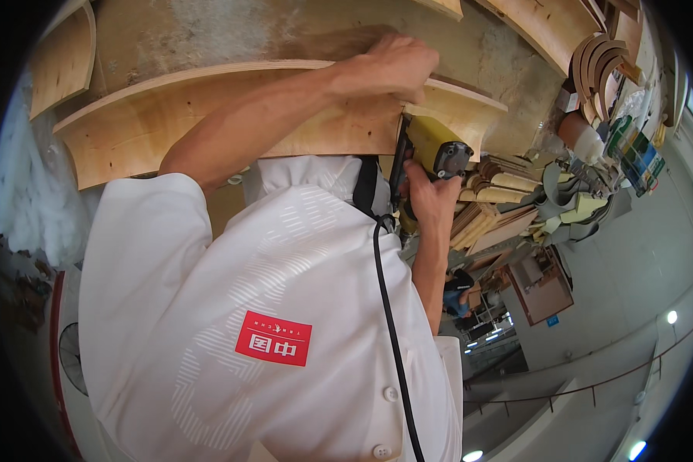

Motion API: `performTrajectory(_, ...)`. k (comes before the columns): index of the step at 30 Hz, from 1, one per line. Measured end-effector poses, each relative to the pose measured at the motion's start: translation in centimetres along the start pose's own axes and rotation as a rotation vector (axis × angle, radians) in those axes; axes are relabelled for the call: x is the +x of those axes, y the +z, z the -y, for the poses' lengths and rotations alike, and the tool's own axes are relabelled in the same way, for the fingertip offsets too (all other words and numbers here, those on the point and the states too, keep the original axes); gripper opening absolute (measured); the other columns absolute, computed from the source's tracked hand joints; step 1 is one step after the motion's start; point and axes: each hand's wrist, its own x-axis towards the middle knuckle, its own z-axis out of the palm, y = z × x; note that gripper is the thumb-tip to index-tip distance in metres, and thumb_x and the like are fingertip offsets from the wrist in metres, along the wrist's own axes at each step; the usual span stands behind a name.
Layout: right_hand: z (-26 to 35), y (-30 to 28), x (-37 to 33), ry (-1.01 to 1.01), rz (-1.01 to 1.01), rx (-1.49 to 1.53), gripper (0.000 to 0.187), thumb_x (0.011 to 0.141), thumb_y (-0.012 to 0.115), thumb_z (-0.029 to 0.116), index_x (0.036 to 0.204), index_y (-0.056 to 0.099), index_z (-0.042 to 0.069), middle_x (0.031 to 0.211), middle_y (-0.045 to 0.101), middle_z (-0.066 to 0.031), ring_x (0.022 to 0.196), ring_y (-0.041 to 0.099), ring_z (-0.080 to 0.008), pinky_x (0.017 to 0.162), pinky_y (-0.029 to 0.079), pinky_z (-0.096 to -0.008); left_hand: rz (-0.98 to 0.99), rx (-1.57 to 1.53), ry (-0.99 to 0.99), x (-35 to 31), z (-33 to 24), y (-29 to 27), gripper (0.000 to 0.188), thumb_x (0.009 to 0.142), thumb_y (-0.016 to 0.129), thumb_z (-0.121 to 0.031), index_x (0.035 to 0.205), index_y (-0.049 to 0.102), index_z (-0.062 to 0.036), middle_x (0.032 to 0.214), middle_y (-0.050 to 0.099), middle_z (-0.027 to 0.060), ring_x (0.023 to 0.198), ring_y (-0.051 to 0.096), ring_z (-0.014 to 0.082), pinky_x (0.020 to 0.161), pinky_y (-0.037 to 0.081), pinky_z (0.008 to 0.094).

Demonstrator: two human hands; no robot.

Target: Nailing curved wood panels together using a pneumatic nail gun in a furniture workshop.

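The curved plywood panel [177, 115] is extending crosswise in front of the operator's torso, over a stained brown work surface [300, 38], with its layered edge facing away from the body. A yellow-and-black nail gun [439, 145] is overlapping the panel to the right of its middle; whether the tool's front end is touching the wood cannot be told. The right hand [431, 192] is gripping the nail gun from the near side, fingers wrapping its handle. The left hand [399, 65] is reaching across the panel to its far edge, directly beyond the tool; its fingers are curling closed, and whether they are holding anything cannot be told. A black cord [387, 316] is running down over the white shirt [154, 308], its upper end hanging near the tool. Farther curved plywood pieces are lying at the upper left [65, 61] and upper right [537, 31]. Beyond the tool on the right, nested curved strips [599, 61], a bottle [584, 140] and stacked wooden pieces [477, 223] are occupying the area. White fluffy filling [35, 185] is hanging at the far left, and a co-worker [457, 291] is appearing in the background.
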Motion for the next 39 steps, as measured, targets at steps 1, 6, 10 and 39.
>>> performTrajectory(1,0.1,0.0,-0.1,0.002,-0.002,-0.016,0.02,0.079,0.064,0.0,0.098,0.065,-0.006,0.085,0.069,-0.0076,0.05,0.057,-0.0134,0.045,0.045,-0.0265,0.007,0.0,-0.005,-0.1,0.1,-0.1,0.026,0.053,0.074,-0.012,0.075,0.071,0.0009,0.081,0.069,0.0223,0.082,0.068,0.0381,0.07,0.055,0.0447)
performTrajectory(6,0.1,0.1,0.0,-0.009,-0.002,-0.034,0.02,0.08,0.064,0.001,0.098,0.066,-0.006,0.086,0.069,-0.0077,0.051,0.057,-0.0129,0.045,0.046,-0.0265,-0.038,-0.025,0.025,-0.4,0.2,-0.1,0.022,0.053,0.073,-0.01,0.07,0.065,0.0025,0.075,0.065,0.0241,0.078,0.066,0.0401,0.067,0.052,0.0462)
performTrajectory(10,0.3,0.2,0.1,-0.022,0.012,-0.025,0.019,0.08,0.064,0.002,0.097,0.066,-0.006,0.085,0.069,-0.0076,0.05,0.057,-0.0131,0.045,0.045,-0.0267,-0.048,-0.035,0.036,-0.5,0.1,-0.2,0.021,0.054,0.073,-0.009,0.065,0.06,0.0036,0.07,0.062,0.0248,0.073,0.064,0.0421,0.063,0.05,0.0488)
performTrajectory(39,-0.3,0.0,-0.5,-0.016,0.017,-0.112,0.017,0.08,0.063,0.004,0.094,0.067,-0.005,0.079,0.067,-0.007,0.05,0.057,-0.0133,0.044,0.044,-0.0273,-0.005,-0.016,-0.014,-0.2,0.1,-0.1,0.018,0.054,0.066,-0.005,0.069,0.066,0.0044,0.076,0.066,0.0242,0.079,0.067,0.0395,0.066,0.054,0.0444)
